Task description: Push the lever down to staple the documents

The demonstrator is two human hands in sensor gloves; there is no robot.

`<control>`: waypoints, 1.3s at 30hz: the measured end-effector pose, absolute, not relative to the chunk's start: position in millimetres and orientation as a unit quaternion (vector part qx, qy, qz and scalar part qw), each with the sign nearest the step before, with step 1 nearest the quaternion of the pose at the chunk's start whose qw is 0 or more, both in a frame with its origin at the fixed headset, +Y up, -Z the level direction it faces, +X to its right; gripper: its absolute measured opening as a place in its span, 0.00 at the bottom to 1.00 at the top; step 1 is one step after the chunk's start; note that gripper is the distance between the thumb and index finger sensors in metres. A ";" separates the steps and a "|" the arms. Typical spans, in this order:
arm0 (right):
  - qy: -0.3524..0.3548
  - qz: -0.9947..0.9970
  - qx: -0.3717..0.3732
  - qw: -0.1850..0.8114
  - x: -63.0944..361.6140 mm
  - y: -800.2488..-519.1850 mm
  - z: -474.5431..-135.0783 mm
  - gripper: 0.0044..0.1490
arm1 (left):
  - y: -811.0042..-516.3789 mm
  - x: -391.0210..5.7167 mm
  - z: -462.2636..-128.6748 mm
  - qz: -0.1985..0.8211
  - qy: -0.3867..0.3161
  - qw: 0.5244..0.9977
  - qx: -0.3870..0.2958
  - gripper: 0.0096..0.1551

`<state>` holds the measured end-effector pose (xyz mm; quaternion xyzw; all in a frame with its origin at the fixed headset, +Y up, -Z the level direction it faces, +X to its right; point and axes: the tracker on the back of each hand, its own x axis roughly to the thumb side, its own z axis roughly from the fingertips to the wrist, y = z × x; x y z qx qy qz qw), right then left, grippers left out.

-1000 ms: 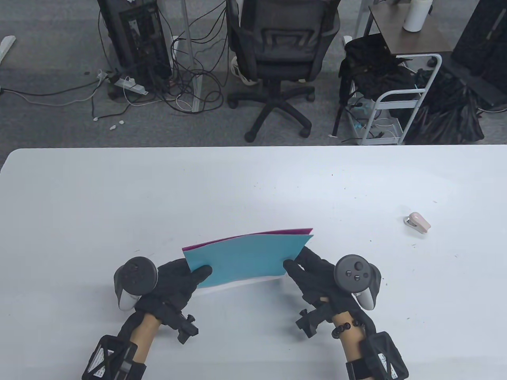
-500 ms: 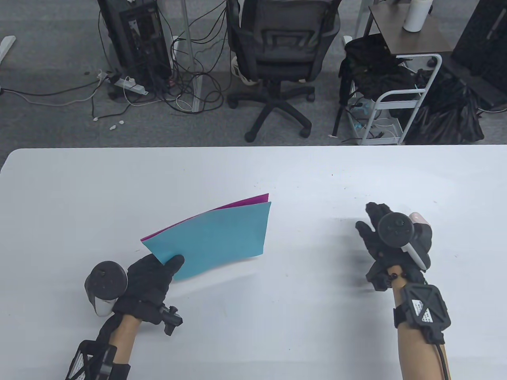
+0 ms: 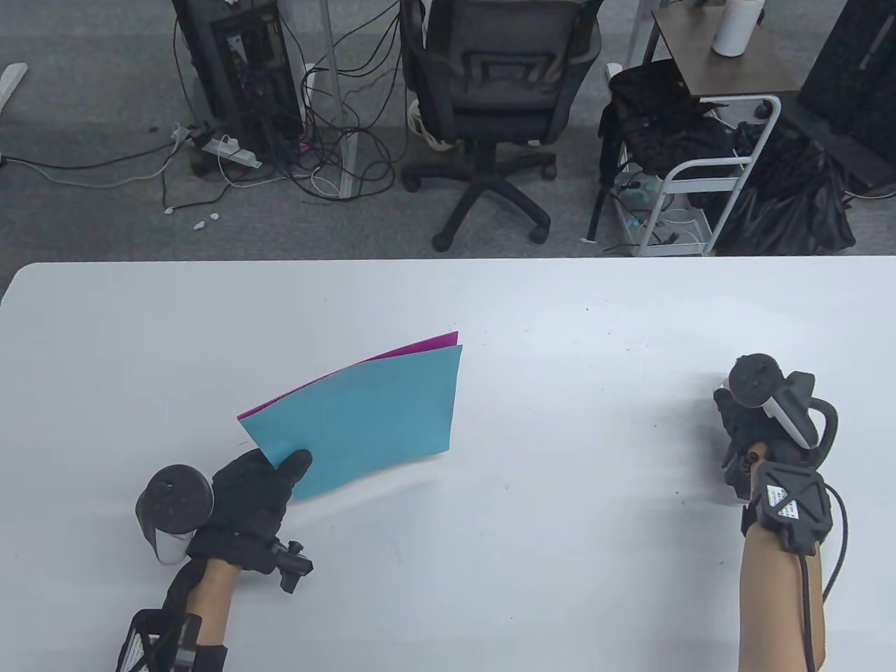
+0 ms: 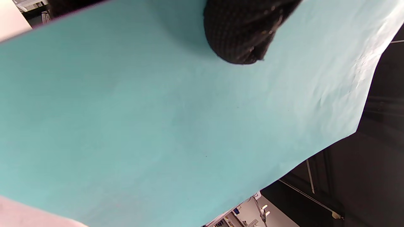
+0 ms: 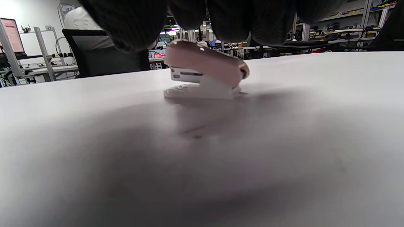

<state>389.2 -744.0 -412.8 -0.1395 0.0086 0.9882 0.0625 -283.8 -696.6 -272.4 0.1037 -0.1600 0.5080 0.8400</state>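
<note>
My left hand (image 3: pixel 285 467) pinches the lower left corner of a stack of paper sheets (image 3: pixel 371 413), light blue on top with a magenta sheet (image 3: pixel 420 346) behind, and holds it tilted above the white table (image 3: pixel 560 546). In the left wrist view the thumb (image 4: pixel 240 34) presses on the blue sheet (image 4: pixel 157 126). My right hand (image 3: pixel 735 413) sits over the small pink stapler at the right and hides it in the table view. In the right wrist view the stapler (image 5: pixel 205 67) stands on the table, with my fingers (image 5: pixel 221 19) spread just above its top, at most touching it.
Beyond the table's far edge stand an office chair (image 3: pixel 490 98), a computer tower with cables (image 3: pixel 238 70) and a white cart (image 3: pixel 707 182). The table carries small dark specks.
My right hand let go of the paper and moved right to the stapler, lowering over it. My left hand carried the paper stack left and slightly farther away, now holding it alone.
</note>
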 end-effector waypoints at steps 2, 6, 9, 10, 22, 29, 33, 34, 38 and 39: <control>0.013 0.988 -0.142 0.060 390.7 -748.6 -416.5 0.45 | -697.1 -284.9 -272.5 0.507 -0.157 0.841 0.105 0.21; 0.024 0.988 -0.145 0.049 388.2 -755.2 -422.9 0.45 | -696.4 -285.4 -272.1 0.506 -0.154 0.842 0.107 0.21; 0.020 0.988 -0.149 0.031 385.3 -755.4 -427.5 0.43 | -697.9 -286.0 -273.1 0.511 -0.149 0.840 0.106 0.21; 0.020 0.988 -0.149 0.025 384.6 -754.8 -428.8 0.42 | -698.3 -285.9 -273.6 0.512 -0.148 0.840 0.104 0.21; 0.022 0.987 -0.153 -0.045 374.2 -752.9 -436.4 0.40 | -698.1 -288.8 -274.2 0.505 -0.148 0.844 0.103 0.21; -0.006 0.991 -0.128 -0.046 352.4 -736.5 -431.0 0.40 | -697.3 -290.5 -273.9 0.509 -0.146 0.842 0.105 0.21; -0.032 0.995 -0.089 -0.024 323.8 -716.9 -421.5 0.40 | -697.7 -291.5 -274.6 0.504 -0.143 0.845 0.103 0.21; -0.039 0.996 -0.075 -0.025 315.0 -713.0 -418.2 0.40 | -698.0 -292.0 -274.8 0.504 -0.142 0.846 0.103 0.21; -0.053 0.998 -0.026 -0.016 279.2 -700.1 -400.8 0.40 | -698.9 -293.6 -275.7 0.510 -0.143 0.842 0.099 0.21; -0.057 0.998 -0.020 -0.014 273.0 -697.9 -397.3 0.40 | -698.9 -293.5 -275.8 0.511 -0.144 0.842 0.097 0.21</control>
